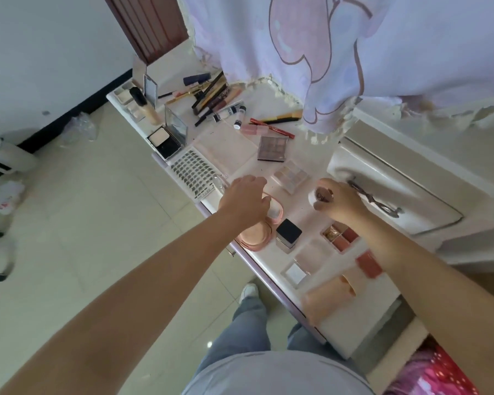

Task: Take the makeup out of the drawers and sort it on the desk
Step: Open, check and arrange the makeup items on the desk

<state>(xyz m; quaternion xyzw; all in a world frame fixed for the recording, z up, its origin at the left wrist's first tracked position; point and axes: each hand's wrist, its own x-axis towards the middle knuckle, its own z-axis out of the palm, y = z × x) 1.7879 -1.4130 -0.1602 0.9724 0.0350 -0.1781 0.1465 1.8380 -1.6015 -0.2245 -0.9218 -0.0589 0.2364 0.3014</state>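
Makeup's spread all over the desk (234,146) here. The left hand (247,201) sits over a pink compact (257,232) at the near edge, fingers curled down onto it, though whether it's really gripping is hard to call. The right hand (340,201) grips a small white jar (318,196) mid-desk. A black-lidded cube (288,233) sits just beside the compact, a palette (341,236) under the right wrist, and a lash tray (193,173) farther along the same edge.
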